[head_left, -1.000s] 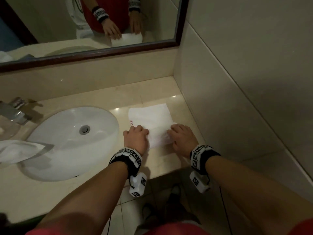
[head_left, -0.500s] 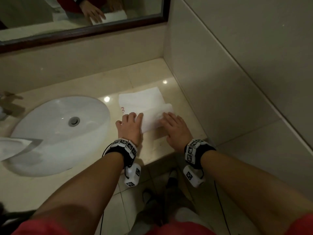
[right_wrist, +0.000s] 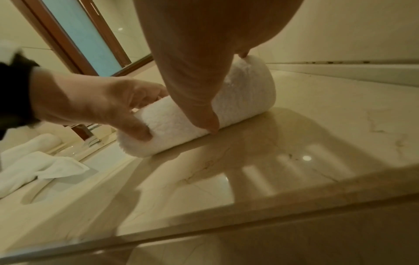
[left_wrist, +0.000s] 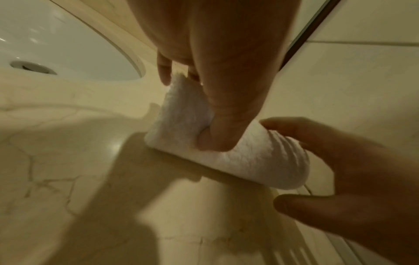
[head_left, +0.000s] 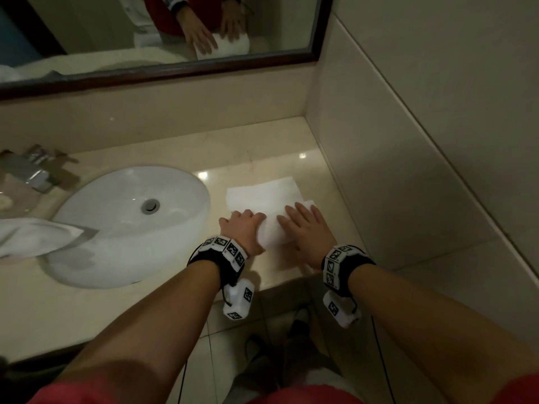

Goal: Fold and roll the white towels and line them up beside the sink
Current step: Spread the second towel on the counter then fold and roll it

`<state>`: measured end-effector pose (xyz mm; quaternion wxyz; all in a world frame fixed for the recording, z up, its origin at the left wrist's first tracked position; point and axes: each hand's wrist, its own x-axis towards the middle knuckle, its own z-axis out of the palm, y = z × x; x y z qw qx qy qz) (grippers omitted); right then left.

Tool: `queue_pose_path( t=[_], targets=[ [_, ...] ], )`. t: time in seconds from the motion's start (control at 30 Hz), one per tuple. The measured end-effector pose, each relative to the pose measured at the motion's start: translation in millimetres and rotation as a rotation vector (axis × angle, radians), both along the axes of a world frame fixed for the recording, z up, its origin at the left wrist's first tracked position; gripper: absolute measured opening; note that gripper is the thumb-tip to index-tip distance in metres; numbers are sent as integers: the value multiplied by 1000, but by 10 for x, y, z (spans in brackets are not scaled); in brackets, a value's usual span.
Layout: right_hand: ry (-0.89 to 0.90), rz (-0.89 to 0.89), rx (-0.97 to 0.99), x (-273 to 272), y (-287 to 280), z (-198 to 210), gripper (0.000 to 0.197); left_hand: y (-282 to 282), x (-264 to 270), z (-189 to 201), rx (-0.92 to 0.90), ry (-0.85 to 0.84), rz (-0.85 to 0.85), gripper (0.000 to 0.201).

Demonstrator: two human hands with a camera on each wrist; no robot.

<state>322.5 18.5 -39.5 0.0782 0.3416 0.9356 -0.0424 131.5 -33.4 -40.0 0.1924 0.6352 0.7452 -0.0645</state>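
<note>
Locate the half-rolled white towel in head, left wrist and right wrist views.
Head: the half-rolled white terry towel lies right of centre, under both hands.
Left wrist: centre, beneath the thumb.
Right wrist: upper centre.
Shared landmark: the white oval sink, left in all three.

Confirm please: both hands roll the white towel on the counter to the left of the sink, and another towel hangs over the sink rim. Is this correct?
One detail is wrong: the towel being rolled by the left hand and right hand lies right of the sink, not left, as the head view shows. The other towel does hang over the sink rim.
</note>
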Motion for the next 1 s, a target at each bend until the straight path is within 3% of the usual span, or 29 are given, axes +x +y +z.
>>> queue_pose_path(
  t=[0.27,0.53,1.0],
  targets=[
    [-163,81,-58,-134,263,32,75,-15,-110,127,-151,-175,109,75],
    [-215,108,-231,-346,558,146,70,106,-216,166,-264,-322,256,49],
    [-178,-29,-389,-441,813,106,53,331,-353,115,-281,-314,286,65]
  ],
)
